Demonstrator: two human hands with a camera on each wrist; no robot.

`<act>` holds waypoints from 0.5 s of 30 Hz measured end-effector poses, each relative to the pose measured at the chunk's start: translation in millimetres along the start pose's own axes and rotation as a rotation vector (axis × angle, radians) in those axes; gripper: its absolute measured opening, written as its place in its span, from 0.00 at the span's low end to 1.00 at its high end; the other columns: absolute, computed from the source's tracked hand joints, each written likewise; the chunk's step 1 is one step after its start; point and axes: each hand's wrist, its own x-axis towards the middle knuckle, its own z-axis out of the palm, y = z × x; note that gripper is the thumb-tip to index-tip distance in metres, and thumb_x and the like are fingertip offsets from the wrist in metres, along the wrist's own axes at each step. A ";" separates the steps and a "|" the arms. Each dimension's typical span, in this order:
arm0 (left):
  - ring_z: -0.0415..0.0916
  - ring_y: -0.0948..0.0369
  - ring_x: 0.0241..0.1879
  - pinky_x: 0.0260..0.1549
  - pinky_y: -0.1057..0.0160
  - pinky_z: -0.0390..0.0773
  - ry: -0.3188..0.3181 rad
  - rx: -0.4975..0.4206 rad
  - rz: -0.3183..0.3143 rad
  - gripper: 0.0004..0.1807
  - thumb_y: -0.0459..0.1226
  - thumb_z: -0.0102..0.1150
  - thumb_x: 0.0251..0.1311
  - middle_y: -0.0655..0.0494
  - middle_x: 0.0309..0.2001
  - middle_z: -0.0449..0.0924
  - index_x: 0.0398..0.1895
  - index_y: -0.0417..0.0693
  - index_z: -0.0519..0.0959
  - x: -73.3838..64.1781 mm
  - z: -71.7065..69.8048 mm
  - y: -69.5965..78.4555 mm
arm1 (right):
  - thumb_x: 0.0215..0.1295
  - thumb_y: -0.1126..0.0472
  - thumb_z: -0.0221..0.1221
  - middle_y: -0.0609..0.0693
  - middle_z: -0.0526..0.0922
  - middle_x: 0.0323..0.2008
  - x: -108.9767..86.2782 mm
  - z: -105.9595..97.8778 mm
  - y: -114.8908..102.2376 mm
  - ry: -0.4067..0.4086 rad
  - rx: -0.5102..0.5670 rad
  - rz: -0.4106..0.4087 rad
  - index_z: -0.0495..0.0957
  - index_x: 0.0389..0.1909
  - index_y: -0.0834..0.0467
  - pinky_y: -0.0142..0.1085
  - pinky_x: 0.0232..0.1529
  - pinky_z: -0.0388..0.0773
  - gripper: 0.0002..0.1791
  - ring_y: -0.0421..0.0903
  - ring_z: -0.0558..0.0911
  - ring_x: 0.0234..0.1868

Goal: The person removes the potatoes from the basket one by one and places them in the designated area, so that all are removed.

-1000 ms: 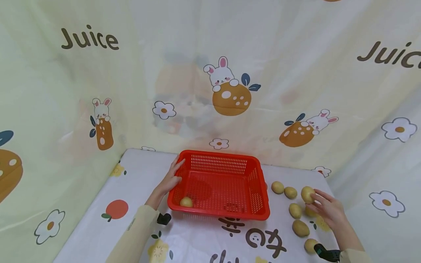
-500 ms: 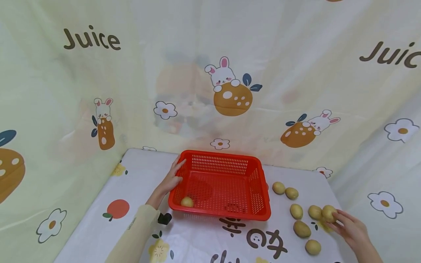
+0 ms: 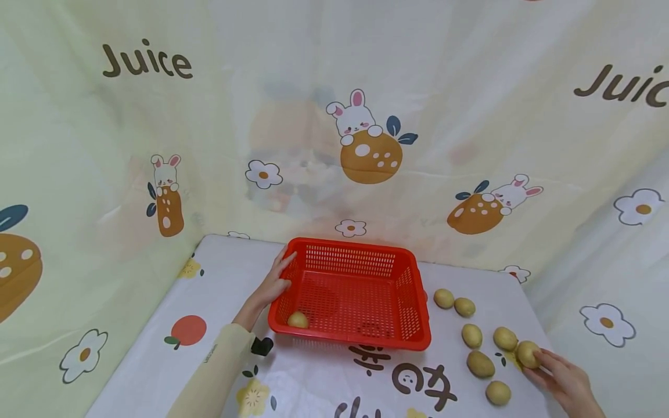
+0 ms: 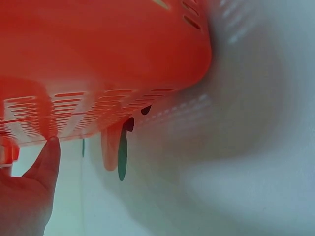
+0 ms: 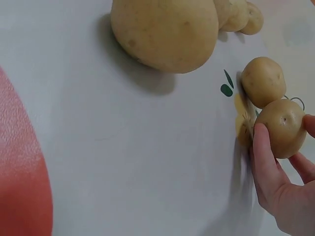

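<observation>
My left hand (image 3: 270, 285) grips the left rim of a red plastic basket (image 3: 360, 338), which has slotted walls. In the left wrist view the thumb (image 4: 47, 162) touches the basket's outer side, while the other fingers are mostly hidden. One potato (image 3: 298, 320) lies inside, at the near left corner. On the right of the table, my right hand (image 3: 563, 377) holds a potato (image 5: 281, 128) between thumb and fingers. That potato sits right beside another potato (image 5: 264, 81), low over the cloth; whether it touches the cloth I cannot tell.
Several loose potatoes lie between basket and right hand, among them a larger one (image 3: 480, 364) and a near one (image 3: 498, 393). Two more, including a far potato (image 3: 443, 298), lie close to the basket's right side. A printed curtain (image 3: 303, 128) hangs behind the table.
My right hand has carried its potato right and toward me, uncovering the potato now beside it and lowering the held one. The left hand and basket stay in place.
</observation>
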 end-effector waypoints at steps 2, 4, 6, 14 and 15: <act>0.35 0.46 0.76 0.64 0.40 0.64 0.008 0.003 0.007 0.45 0.20 0.44 0.48 0.53 0.80 0.31 0.77 0.43 0.55 -0.6 0.0 0.4 | 0.68 0.63 0.59 0.43 0.77 0.29 -0.3 1.7 0.4 0.004 -0.038 -0.011 0.54 0.71 0.70 0.42 0.52 0.80 0.36 0.40 0.82 0.29; 0.35 0.46 0.76 0.64 0.40 0.63 0.009 0.010 0.008 0.45 0.20 0.44 0.48 0.53 0.80 0.31 0.77 0.42 0.55 -0.2 -0.2 0.1 | 0.67 0.64 0.60 0.46 0.77 0.30 -0.7 5.3 0.8 0.036 -0.091 -0.032 0.55 0.69 0.73 0.42 0.49 0.81 0.36 0.41 0.82 0.28; 0.35 0.45 0.76 0.63 0.39 0.64 0.007 0.014 0.009 0.45 0.20 0.44 0.48 0.53 0.80 0.31 0.77 0.42 0.55 -0.1 -0.5 -0.1 | 0.66 0.64 0.61 0.50 0.77 0.33 -0.7 9.7 1.4 0.077 -0.157 -0.063 0.55 0.68 0.74 0.42 0.47 0.82 0.36 0.40 0.82 0.28; 0.33 0.46 0.76 0.63 0.40 0.64 -0.013 0.004 0.002 0.45 0.20 0.44 0.51 0.54 0.80 0.30 0.77 0.44 0.54 1.2 -2.6 -1.1 | 0.65 0.63 0.61 0.56 0.77 0.33 -3.8 14.0 0.8 0.141 -0.293 -0.079 0.64 0.59 0.78 0.41 0.41 0.84 0.29 0.41 0.80 0.27; 0.32 0.46 0.76 0.64 0.40 0.63 -0.021 0.003 0.003 0.45 0.20 0.44 0.51 0.53 0.80 0.29 0.78 0.43 0.53 1.5 -3.1 -0.6 | 0.67 0.63 0.59 0.56 0.78 0.33 -4.7 12.7 0.4 0.133 -0.306 -0.082 0.59 0.62 0.79 0.42 0.41 0.84 0.32 0.41 0.80 0.27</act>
